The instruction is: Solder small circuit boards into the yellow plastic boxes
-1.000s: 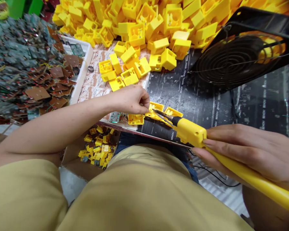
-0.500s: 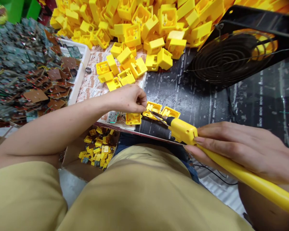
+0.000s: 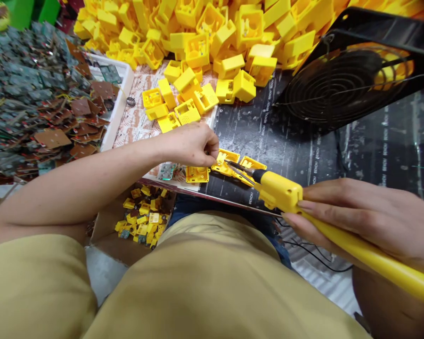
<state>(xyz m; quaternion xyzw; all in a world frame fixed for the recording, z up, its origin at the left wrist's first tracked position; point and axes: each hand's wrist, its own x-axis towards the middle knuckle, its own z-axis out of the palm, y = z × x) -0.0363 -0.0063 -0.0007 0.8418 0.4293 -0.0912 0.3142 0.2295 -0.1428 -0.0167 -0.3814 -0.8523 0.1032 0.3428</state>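
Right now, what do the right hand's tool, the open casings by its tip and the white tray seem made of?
Tool: likely yellow plastic, by its soft sheen; dark tip, perhaps metal. Open casings: probably moulded plastic, semi-glossy, with thin walls and inner ribs. White tray: matte, thick-rimmed; foam or plastic, I can't tell.

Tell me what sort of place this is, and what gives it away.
Probably an electronics assembly workshop: a heap of yellow plastic housings, a white tray piled with circuit boards, and a yellow-handled soldering-type tool in the right hand.
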